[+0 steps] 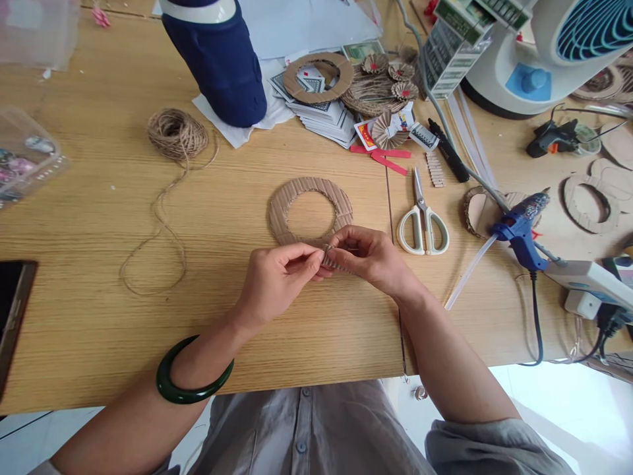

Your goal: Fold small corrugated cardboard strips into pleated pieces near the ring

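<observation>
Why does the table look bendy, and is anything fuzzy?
Head view: the wide lens curves the table edge; the plastic box at the left edge is smeared; light is soft and even, with faint shadows under the hands; the left hand, right hand and cardboard ring look sharp.

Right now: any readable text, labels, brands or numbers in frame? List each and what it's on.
None legible.
Box by the fan: print lines, too small.
Playing cards: patterned backs only, one face blurred.
Folded strip between left hand and right hand: no print visible.
</observation>
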